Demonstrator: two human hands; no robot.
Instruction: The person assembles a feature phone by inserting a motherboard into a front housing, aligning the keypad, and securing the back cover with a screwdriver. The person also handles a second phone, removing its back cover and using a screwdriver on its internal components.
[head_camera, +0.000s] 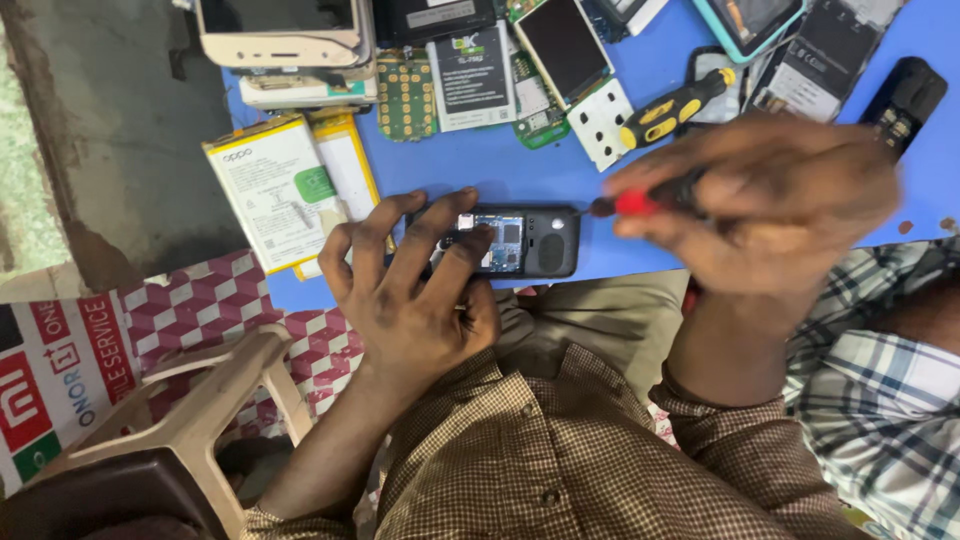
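A small black phone (535, 240) with its back cover off lies on the blue table (520, 170), circuit board showing. My left hand (410, 285) rests on its left half, fingers spread and pressing it down. My right hand (760, 195) grips a red-and-black screwdriver (635, 203), whose tip points left and meets the phone's upper right corner. The right hand is motion-blurred.
White and yellow flat batteries (285, 185) lie left of the phone. Behind it are a green keypad board (405, 95), a black battery (470, 75), a loose screen (565, 45), a yellow-black screwdriver (675, 105) and other phones. A plastic stool (200, 400) stands lower left; a person's plaid sleeve (880, 400) is at right.
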